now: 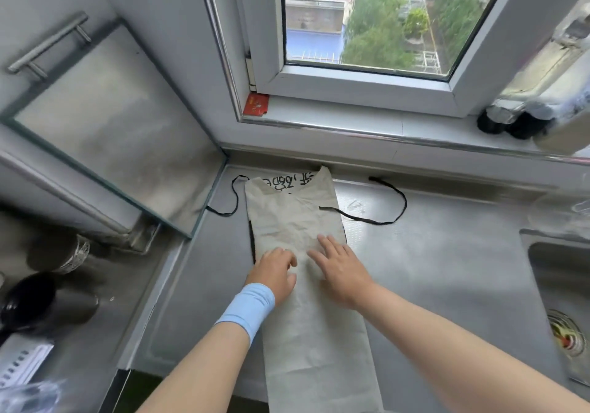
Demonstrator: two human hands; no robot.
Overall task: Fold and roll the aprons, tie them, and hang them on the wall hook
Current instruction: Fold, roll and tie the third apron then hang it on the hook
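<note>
A beige apron lies folded into a long narrow strip on the steel counter, running from the back wall to the front edge. Black printed characters show at its far end. Its black ties trail out over the counter to the right and to the left. My left hand, with a light blue wristband, rests on the apron's left side with fingers bent. My right hand lies flat on the apron beside it, fingers spread and straight.
A sink with a drain strainer sits at the right. An open cabinet door with a glass panel juts out at the left. A window sill with a red card and dark bottles runs behind. A lower surface with dark pots lies far left.
</note>
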